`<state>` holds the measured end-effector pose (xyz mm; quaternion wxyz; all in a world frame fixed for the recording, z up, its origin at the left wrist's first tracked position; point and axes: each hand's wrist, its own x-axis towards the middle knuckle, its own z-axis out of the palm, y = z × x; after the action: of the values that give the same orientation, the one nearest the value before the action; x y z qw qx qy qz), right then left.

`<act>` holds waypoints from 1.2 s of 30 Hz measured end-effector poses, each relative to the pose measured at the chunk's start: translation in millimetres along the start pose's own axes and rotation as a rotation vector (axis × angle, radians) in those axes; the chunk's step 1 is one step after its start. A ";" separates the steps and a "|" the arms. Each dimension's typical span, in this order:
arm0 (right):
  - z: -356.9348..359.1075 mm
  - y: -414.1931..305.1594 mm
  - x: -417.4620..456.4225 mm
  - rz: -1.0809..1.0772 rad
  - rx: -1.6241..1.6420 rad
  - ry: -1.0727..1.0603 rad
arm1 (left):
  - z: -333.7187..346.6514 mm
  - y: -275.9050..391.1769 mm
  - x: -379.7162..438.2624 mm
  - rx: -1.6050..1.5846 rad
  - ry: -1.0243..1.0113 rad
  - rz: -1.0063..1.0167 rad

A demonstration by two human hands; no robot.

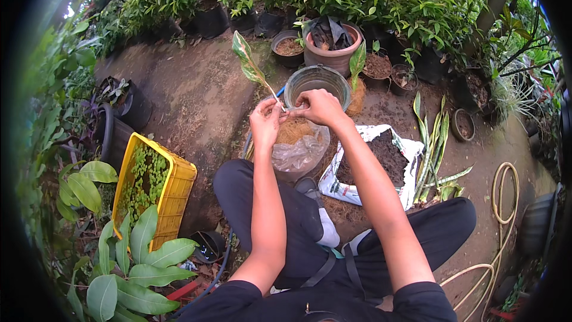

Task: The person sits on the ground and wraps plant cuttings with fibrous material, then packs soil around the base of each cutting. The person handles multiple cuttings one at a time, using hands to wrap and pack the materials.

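My left hand pinches the pale stem of a leafy cutting. Its variegated green and pinkish leaf leans up and to the left. At the stem's lower end, the bent fingers of my right hand meet the left fingertips and pinch something small that I cannot make out. Below both hands lies a clear plastic bag with brown coconut fibre in it. Just beyond the right hand stands a round dark bucket. Beside it, a similar leaf rises from a fibre-wrapped bundle.
An open white sack of dark soil lies right of the bag, next to snake plant leaves. A yellow crate with small floating plants is at left. A hose coils at right. Potted plants line the back.
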<state>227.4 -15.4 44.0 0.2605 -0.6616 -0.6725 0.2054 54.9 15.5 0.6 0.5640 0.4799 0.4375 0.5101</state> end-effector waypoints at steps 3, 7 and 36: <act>-14.7 42.1 -10.8 0.006 0.166 0.014 | 11.8 3.0 -3.9 0.019 -0.044 0.015; -36.4 98.6 -49.3 0.213 0.363 0.004 | 27.0 -17.4 -6.9 -0.067 -0.186 -0.038; 81.2 171.7 -170.3 0.153 -0.113 -0.231 | 102.9 -63.4 -36.5 0.020 -0.452 -0.114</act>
<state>309.4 -172.7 -139.3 0.1272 -0.6965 -0.6561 0.2613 162.4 -31.8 -45.8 0.6705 0.5621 0.3317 0.3527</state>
